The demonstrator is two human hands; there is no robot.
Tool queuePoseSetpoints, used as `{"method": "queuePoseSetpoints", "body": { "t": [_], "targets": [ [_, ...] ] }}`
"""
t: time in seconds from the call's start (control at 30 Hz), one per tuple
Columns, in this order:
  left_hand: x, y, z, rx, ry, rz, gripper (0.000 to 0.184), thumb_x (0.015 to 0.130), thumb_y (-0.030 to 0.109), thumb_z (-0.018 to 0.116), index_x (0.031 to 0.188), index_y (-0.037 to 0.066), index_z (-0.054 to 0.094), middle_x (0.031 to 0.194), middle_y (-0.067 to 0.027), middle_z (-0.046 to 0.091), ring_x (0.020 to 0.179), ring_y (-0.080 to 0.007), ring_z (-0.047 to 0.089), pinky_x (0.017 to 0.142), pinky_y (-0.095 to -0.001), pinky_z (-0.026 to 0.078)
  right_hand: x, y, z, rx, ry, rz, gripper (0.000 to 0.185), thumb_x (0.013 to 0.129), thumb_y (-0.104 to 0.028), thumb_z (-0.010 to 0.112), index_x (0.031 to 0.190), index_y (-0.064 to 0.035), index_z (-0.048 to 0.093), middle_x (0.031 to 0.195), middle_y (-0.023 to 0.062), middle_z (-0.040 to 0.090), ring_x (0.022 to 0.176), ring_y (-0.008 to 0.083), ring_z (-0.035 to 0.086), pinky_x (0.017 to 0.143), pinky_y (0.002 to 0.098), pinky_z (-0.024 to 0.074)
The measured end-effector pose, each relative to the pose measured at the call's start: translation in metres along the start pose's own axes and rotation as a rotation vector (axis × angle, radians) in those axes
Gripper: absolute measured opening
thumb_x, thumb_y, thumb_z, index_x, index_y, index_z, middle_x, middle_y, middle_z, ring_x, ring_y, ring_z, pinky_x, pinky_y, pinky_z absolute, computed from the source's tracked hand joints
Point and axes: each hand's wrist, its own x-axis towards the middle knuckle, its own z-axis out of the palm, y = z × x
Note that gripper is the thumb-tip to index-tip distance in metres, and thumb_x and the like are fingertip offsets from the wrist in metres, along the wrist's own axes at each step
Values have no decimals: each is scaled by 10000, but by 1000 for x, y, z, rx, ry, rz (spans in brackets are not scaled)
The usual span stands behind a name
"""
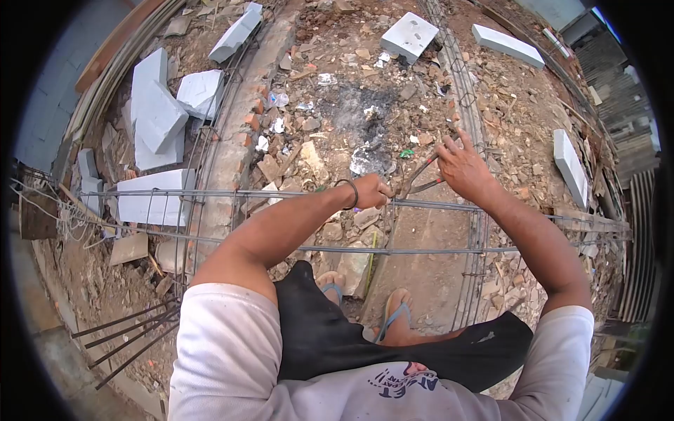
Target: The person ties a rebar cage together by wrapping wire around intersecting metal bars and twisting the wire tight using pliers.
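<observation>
My right hand (465, 167) is closed around the spread handles of a pair of pincers (423, 170), with its index finger stretched out. Dark metal and some red show on the handles. The pincers' head points left, down to the upper bar of a horizontal rebar frame (435, 204). My left hand (374, 191) is closed at that same bar, just left of the pincers' head. What its fingers hold is hidden. A dark band circles the left wrist. Below the hands, a second bar (421, 250) of the frame runs parallel across the view.
White blocks (156, 196) lie on the left, with another block (409, 36) at the back and more on the right. Rubble (309, 161) and ash (358, 116) cover the ground. Long rebar cages (460, 77) run away from me. Several rod ends (126, 337) jut out at lower left.
</observation>
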Motion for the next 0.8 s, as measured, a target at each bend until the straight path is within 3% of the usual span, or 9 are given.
{"method": "queuePoseSetpoints", "body": {
  "t": [0.33, 0.4, 0.43, 0.5, 0.53, 0.6, 0.7, 0.77, 0.8],
  "targets": [
    [6, -8, 0, -18, -20, 85, 209, 872, 182, 671, 979, 13, 732, 791, -92, 713, 698, -150, 642, 662, -340, 511, 29, 13, -21, 26, -125, -110, 190, 892, -220, 593, 881, -100, 741, 1064, 45, 621, 1139, 236, 556, 1113, 523, 320],
    [7, 0, -7, -32, -51, 27, 223, 868, 199, 682, 995, 23, 734, 852, -107, 721, 749, -159, 651, 695, -343, 513, 35, 13, -31, 66, -172, -119, 212, 872, -279, 658, 818, -95, 747, 911, 35, 673, 992, 231, 653, 947, 459, 475],
    [12, 5, -12, 147, -89, 53, 308, 841, 244, 720, 1050, 17, 719, 939, -129, 715, 824, -176, 649, 740, -352, 512, 40, 14, -39, 66, -172, -119, 212, 872, -279, 658, 818, -95, 747, 911, 35, 673, 992, 231, 653, 947, 459, 475],
    [19, 14, -13, 329, -130, 78, 406, 815, 290, 758, 1105, 12, 704, 1026, -152, 709, 900, -194, 648, 786, -360, 510, 52, 15, -55, 209, -480, -10, 262, 848, -313, 732, 778, -61, 738, 814, 75, 708, 793, 263, 712, 706, 410, 556],
    [21, 20, -12, 44, -35, 117, 537, 766, 334, 802, 1165, -1, 670, 1046, -159, 691, 948, -215, 631, 830, -373, 500, 59, 19, -61, 209, -479, -10, 262, 848, -313, 732, 778, -61, 738, 814, 75, 708, 793, 263, 712, 706, 410, 556],
    [28, 47, -4, -237, 56, 162, 674, 718, 377, 845, 1225, -15, 635, 1065, -165, 673, 995, -236, 615, 874, -385, 491, 72, 31, -70, 575, -1016, 101, 267, 827, -305, 775, 803, -43, 733, 841, 125, 729, 707, 277, 722, 594, 400, 568],
    [38, 93, 11, -334, 206, 414, 699, 671, 344, 872, 1189, -44, 608, 974, -131, 672, 870, -221, 630, 782, -372, 526, 80, 34, -71, 698, -1174, 242, 296, 799, -297, 806, 917, -37, 726, 853, 146, 725, 690, 288, 717, 623, 400, 581],
    [51, 94, 12, -310, 105, 173, 449, 690, 253, 840, 988, -19, 642, 870, -89, 673, 713, -160, 620, 615, -323, 516, 76, 37, -69, 701, -1158, 204, 441, 751, -309, 835, 1066, -34, 693, 848, 143, 728, 733, 299, 722, 642, 408, 582],
    [61, 86, 15, -370, 99, 162, 240, 703, 165, 796, 788, 19, 627, 723, -69, 663, 550, -112, 570, 476, -286, 450, 71, 34, -71, 476, -958, 68, 488, 737, -302, 835, 1110, -36, 667, 882, 126, 726, 790, 296, 721, 702, 423, 577]
  ]
}}
